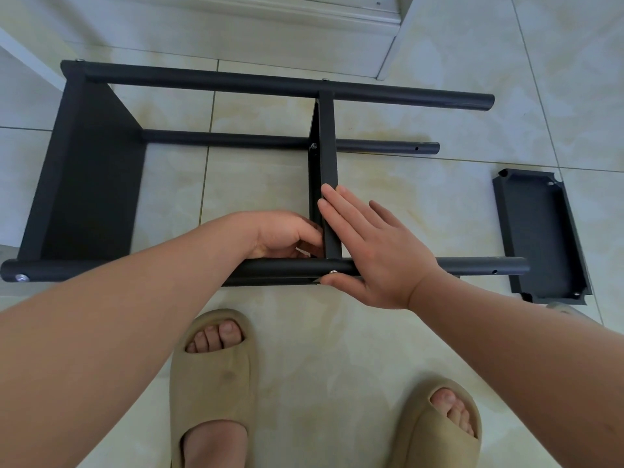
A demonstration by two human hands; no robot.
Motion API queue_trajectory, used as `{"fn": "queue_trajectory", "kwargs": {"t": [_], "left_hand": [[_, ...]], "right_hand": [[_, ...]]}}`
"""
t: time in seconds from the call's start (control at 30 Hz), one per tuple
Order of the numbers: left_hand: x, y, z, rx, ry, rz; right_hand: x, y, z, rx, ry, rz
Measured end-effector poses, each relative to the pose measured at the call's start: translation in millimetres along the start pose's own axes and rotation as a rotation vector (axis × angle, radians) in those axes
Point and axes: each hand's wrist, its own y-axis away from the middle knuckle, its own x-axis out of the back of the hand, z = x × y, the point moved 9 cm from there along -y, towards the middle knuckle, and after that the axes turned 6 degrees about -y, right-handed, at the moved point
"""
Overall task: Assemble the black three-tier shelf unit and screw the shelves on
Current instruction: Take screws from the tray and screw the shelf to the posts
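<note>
The black shelf unit (pixel 202 83) lies on its side on the tiled floor, with one shelf (pixel 91 170) fixed at its left end and a middle shelf (pixel 327 143) standing between the tubes. My right hand (pixel 368 251) lies flat with straight fingers against the middle shelf's edge, thumb beside a silver screw (pixel 333 272) in the near tube (pixel 472 266). My left hand (pixel 283 236) reaches behind that shelf with fingers curled at its lower corner; what they hold is hidden. A third shelf (pixel 540 231) lies loose on the floor to the right.
My two feet in beige slides (pixel 211 383) stand on the tiles just in front of the near tube. A white step or cabinet base (pixel 304 21) runs along the back. Another silver screw (pixel 21 278) sits at the near tube's left end.
</note>
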Motion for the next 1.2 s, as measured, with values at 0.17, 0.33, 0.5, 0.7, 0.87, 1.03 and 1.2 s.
{"fn": "queue_trajectory", "kwargs": {"t": [0.17,0.33,0.5,0.7,0.87,1.03,1.2], "left_hand": [[3.1,-0.2,-4.0,0.031,-0.068,0.028],[5.8,-1.2,-3.1,0.011,-0.082,0.045],[4.2,-0.7,-3.0,0.006,-0.026,0.022],[0.9,0.1,-0.6,-0.005,0.072,-0.008],[0.3,-2.1,-3.6,0.021,-0.003,-0.011],[2.4,-1.8,-3.6,0.006,-0.041,0.001],[1.3,-1.8,-1.8,-0.01,-0.012,-0.01]], "right_hand": [[-0.1,0.0,0.0,-0.002,-0.004,0.003],[0.1,0.3,0.2,-0.003,0.003,0.002],[0.8,0.2,-0.3,-0.004,0.001,0.007],[0.8,0.3,-0.3,-0.005,0.004,0.005],[0.8,0.4,-0.3,-0.003,0.001,0.007],[0.7,0.2,-0.2,0.0,-0.002,0.01],[0.4,-0.2,0.1,-0.003,0.006,0.003]]}}
